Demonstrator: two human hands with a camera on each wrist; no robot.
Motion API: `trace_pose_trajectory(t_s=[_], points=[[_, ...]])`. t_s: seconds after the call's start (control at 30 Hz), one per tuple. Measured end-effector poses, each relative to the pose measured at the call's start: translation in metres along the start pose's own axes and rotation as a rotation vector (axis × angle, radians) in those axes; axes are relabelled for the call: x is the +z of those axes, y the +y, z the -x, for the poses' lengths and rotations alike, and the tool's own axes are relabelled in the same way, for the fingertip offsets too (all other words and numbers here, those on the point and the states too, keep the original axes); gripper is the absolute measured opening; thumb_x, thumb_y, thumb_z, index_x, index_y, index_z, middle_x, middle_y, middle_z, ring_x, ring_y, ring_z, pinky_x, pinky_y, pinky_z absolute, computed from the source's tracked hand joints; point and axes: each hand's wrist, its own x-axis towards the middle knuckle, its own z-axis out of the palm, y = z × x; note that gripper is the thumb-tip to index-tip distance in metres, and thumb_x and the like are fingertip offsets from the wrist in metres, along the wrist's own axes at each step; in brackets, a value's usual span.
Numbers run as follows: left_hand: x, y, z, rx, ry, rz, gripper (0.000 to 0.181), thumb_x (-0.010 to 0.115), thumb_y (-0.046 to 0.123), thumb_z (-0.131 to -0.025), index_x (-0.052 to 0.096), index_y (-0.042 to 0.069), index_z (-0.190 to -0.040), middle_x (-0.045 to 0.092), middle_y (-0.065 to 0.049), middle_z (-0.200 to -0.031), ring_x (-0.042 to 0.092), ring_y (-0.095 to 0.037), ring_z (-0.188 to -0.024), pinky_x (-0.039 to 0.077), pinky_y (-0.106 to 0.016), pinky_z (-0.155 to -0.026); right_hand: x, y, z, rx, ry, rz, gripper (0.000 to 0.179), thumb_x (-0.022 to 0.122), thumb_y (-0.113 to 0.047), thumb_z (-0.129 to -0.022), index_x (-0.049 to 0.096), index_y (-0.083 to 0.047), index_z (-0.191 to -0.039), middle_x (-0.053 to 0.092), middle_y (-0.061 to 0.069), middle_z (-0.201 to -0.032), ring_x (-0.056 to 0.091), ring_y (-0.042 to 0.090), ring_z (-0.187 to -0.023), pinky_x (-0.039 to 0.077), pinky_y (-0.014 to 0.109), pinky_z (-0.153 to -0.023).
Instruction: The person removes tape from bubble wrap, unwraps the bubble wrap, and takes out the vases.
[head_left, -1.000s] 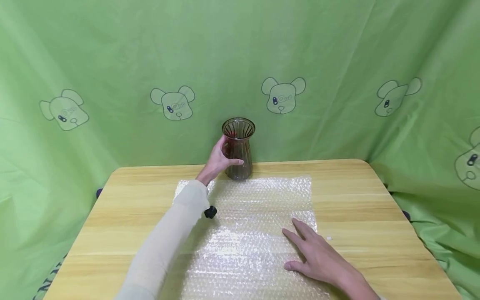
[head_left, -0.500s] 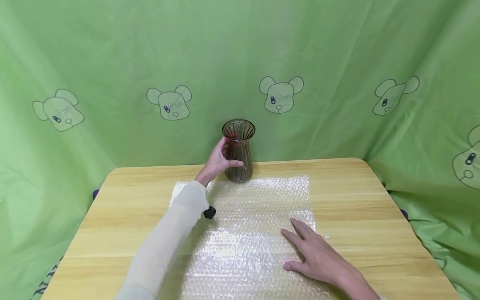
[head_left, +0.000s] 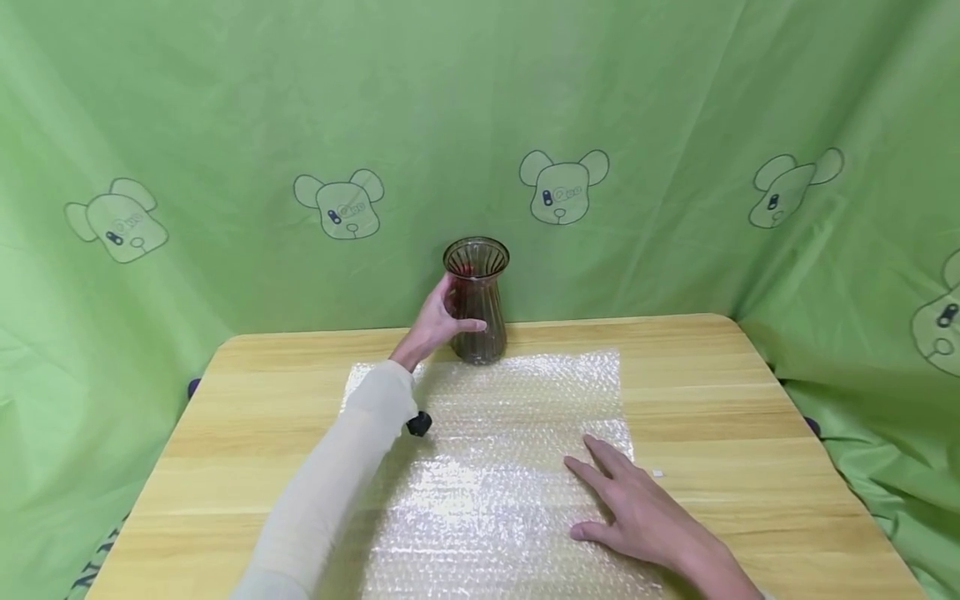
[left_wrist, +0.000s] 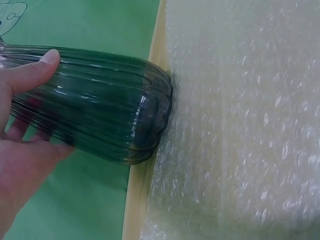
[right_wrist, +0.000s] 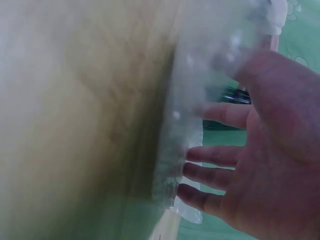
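A ribbed, smoky glass vase (head_left: 491,304) with a flared rim stands upright near the far edge of the table. My left hand (head_left: 435,323) grips it round its narrow upper body, thumb across the front and fingers behind, seen through the glass. In the left wrist view the base of the vase (left_wrist: 115,105) is right at the edge of the bubble wrap (left_wrist: 240,115). My right hand (head_left: 637,512) lies with spread fingers over the right side of the wrap; in the right wrist view its fingertips (right_wrist: 192,195) reach the sheet's surface.
The bubble wrap sheet (head_left: 517,500) covers the middle of the wooden table (head_left: 735,400). A small white scrap (head_left: 657,473) lies to its right. Green curtain (head_left: 465,100) with mouse-head drawings hangs close behind the table. A black piece (head_left: 420,423) sticks out at the left wrist.
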Motion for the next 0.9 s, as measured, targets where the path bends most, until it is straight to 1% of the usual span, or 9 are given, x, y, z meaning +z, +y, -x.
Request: trace_pose_trajectory(t_s=[0.17,0.27,0.43,0.57,0.67,0.7,0.77,0.87,0.9], points=[[-0.001,0.002,0.000,-0.029,0.011,-0.064,0.115,0.089,-0.003,-0.072,0.026,0.027,-0.163,0.041,-0.009,-0.160,0.043,-0.033,-0.143,0.036,-0.052,-0.118,-0.003,0.000,-0.002,-0.008,-0.010,-0.016,0.085,0.078,-0.057,-0.083,0.053,-0.011,-0.150,0.033,0.029,-0.159,0.037,0.050,-0.142,0.039,0.067,-0.110],[0.002,0.004,-0.002,-0.023,0.021,-0.074,0.114,0.090,-0.004,-0.071,0.028,0.025,-0.162,0.043,-0.010,-0.159,0.044,-0.032,-0.142,0.036,-0.050,-0.118,-0.005,0.003,-0.002,-0.013,-0.009,-0.015,0.085,0.078,-0.056,-0.084,0.053,-0.011,-0.150,0.033,0.029,-0.159,0.037,0.050,-0.142,0.039,0.067,-0.109],[0.011,0.004,-0.004,-0.040,-0.007,-0.105,0.113,0.090,0.001,-0.072,0.026,0.022,-0.163,0.042,-0.010,-0.159,0.045,-0.031,-0.141,0.036,-0.048,-0.119,-0.009,0.011,0.002,-0.002,-0.016,-0.030,0.082,0.080,-0.053,-0.084,0.054,-0.011,-0.149,0.035,0.028,-0.159,0.039,0.049,-0.141,0.043,0.066,-0.106],[0.007,0.004,0.003,-0.059,-0.043,-0.132,0.108,0.088,0.007,-0.077,0.024,0.019,-0.164,0.036,-0.012,-0.163,0.039,-0.034,-0.145,0.031,-0.052,-0.121,-0.014,0.018,-0.002,-0.003,-0.038,-0.039,0.079,0.081,-0.050,-0.084,0.055,-0.011,-0.148,0.037,0.028,-0.157,0.041,0.050,-0.139,0.045,0.068,-0.103],[-0.002,0.003,0.015,-0.051,-0.084,-0.152,0.095,0.081,0.011,-0.087,0.024,0.015,-0.163,0.034,-0.016,-0.163,0.035,-0.038,-0.147,0.028,-0.054,-0.122,-0.017,0.022,-0.005,0.007,-0.060,-0.042,0.075,0.081,-0.045,-0.086,0.056,-0.010,-0.147,0.038,0.029,-0.156,0.043,0.050,-0.138,0.044,0.067,-0.105],[-0.005,0.001,0.020,-0.042,-0.101,-0.180,0.089,0.078,0.013,-0.090,0.025,0.013,-0.162,0.034,-0.017,-0.163,0.034,-0.039,-0.147,0.027,-0.055,-0.122,-0.018,0.024,-0.006,0.010,-0.062,-0.045,0.073,0.081,-0.042,-0.086,0.056,-0.009,-0.146,0.039,0.029,-0.156,0.043,0.050,-0.137,0.044,0.067,-0.105],[-0.012,-0.002,0.031,-0.033,-0.141,-0.278,0.077,0.071,0.018,-0.097,0.028,0.009,-0.161,0.035,-0.019,-0.162,0.034,-0.040,-0.147,0.028,-0.055,-0.122,-0.020,0.029,-0.009,0.008,-0.050,-0.052,0.068,0.082,-0.035,-0.088,0.058,-0.006,-0.144,0.043,0.029,-0.153,0.047,0.049,-0.135,0.045,0.065,-0.105],[-0.023,-0.006,0.050,-0.027,-0.207,-0.454,0.067,0.063,0.025,-0.103,0.032,0.003,-0.158,0.035,-0.020,-0.161,0.033,-0.039,-0.148,0.027,-0.056,-0.122,-0.022,0.040,-0.014,-0.017,0.007,-0.055,0.060,0.082,-0.027,-0.088,0.061,-0.003,-0.139,0.051,0.029,-0.145,0.054,0.048,-0.128,0.049,0.061,-0.102],[-0.027,-0.007,0.056,-0.030,-0.226,-0.513,0.066,0.061,0.028,-0.104,0.033,0.003,-0.158,0.035,-0.019,-0.162,0.032,-0.038,-0.149,0.027,-0.055,-0.122,-0.023,0.044,-0.016,-0.028,0.031,-0.055,0.058,0.082,-0.024,-0.088,0.061,-0.001,-0.138,0.053,0.029,-0.143,0.056,0.048,-0.126,0.050,0.061,-0.100]])
